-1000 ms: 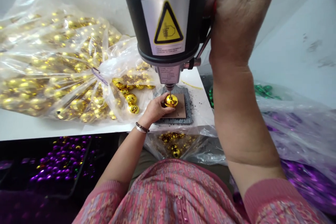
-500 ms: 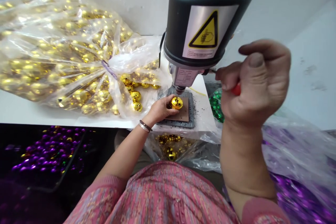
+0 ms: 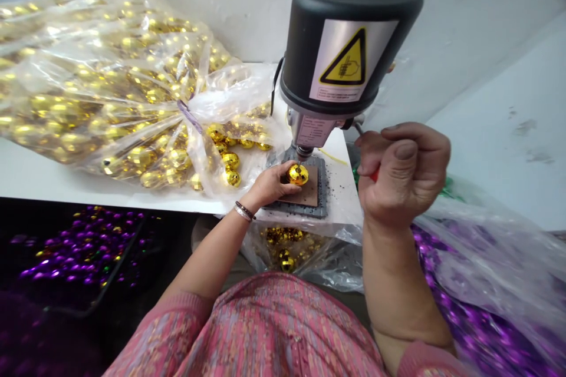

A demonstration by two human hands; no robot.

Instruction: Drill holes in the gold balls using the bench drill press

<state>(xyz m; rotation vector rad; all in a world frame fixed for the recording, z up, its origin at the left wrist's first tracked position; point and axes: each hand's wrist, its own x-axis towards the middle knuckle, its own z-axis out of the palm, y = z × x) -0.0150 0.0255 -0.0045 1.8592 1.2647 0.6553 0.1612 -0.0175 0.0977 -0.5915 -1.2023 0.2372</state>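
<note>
Between the thumb and fingers of my left hand (image 3: 273, 184) is a shiny gold faceted ball (image 3: 298, 174). The ball rests on a brown board (image 3: 308, 191) that lies on the grey base (image 3: 322, 207) of a black bench drill press (image 3: 336, 65). Directly over the ball is the drill's chuck (image 3: 304, 153); whether the bit is in the ball I cannot tell. My right hand (image 3: 400, 171) is closed around the drill's feed lever, with a bit of its red knob (image 3: 375, 176) showing between the fingers.
A large clear bag of gold balls (image 3: 110, 94) fills the table's left side. Several loose gold balls (image 3: 230, 160) lie near its neck. Dark shavings surround the base. Below are an open bag of gold balls (image 3: 286, 260), purple balls (image 3: 88, 247) and a purple bag (image 3: 481, 318).
My right hand has moved left and downward with the lever. The left hand still holds the ball in place under the chuck. The view has shifted slightly.
</note>
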